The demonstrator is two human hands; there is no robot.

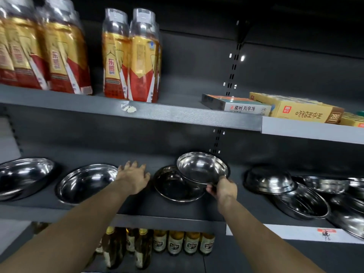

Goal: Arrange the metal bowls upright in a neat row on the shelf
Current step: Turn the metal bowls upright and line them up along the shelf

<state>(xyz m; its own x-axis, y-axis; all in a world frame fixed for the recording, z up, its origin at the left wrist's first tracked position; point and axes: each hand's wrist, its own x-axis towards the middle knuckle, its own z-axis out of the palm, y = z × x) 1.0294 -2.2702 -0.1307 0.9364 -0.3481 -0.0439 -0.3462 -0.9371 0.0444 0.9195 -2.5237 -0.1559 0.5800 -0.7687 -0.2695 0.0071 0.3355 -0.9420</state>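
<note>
Shiny metal bowls stand on the dark grey middle shelf (161, 221). Two sit upright at the left: one at the far left (23, 177) and a second (86, 183) beside it. My left hand (134, 176) hovers open, palm down, just right of that second bowl. My right hand (222, 189) grips the near rim of a smaller bowl (201, 167), held tilted above another upright bowl (173, 186). To the right, one bowl lies upside down (269, 179) amid a jumbled pile of several more (307, 201).
The shelf above (177, 113) carries yellow-and-red drink bottles (134, 62) at left and flat boxes (303, 111) at right. Below, a row of glass bottles (177, 243) stands under the bowl shelf. A slotted upright post (232, 75) runs down the back wall.
</note>
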